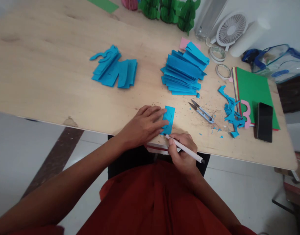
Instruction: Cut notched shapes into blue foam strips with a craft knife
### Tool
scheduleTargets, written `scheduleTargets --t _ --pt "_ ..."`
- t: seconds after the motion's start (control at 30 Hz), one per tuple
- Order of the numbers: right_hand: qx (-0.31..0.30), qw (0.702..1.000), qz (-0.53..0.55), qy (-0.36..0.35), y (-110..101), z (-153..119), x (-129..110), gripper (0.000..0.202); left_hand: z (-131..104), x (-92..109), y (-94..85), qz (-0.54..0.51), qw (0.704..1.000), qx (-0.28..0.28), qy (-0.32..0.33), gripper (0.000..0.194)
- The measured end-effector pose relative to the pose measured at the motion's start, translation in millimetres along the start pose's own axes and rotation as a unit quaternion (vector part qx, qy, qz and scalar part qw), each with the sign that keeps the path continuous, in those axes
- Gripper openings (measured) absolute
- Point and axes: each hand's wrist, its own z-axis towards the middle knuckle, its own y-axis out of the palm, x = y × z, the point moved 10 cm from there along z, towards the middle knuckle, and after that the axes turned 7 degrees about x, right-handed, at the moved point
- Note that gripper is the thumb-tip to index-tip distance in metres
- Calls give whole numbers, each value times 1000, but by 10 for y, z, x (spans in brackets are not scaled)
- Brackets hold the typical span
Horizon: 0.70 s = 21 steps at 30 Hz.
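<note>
The left hand [150, 125] lies flat at the tabletop's [54, 81] near edge, its grip loosely spread, fingertips holding down a small blue paper piece [170, 115] marked with curved lines. The right hand [183, 150] has its grip pinching a white pen [188, 150], one end at the paper's lower edge; whether it touches cannot be told. Beyond the paper sits a pile of blue slips [180, 76], with a smaller group of blue cut pieces [107, 71] to its left. Thread snips [201, 111] lie right of the paper, blades parted, between it and tangled blue scraps [233, 114]. Beside the scraps, a pink cutout [246, 114] and a dark phone [264, 121] overlap a green-topped stack of sheets [255, 88].
</note>
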Motion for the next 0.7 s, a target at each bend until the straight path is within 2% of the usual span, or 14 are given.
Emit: scheduleTargets --t 0.43,0.7 --pt "-14 1000 9 -17 45 -12 -20 11 6 14 -4 3 1000 2 0 25" --pt "4 1000 1 -10 -2 0 -15 12 -6 1 -3 3 1000 3 0 26"
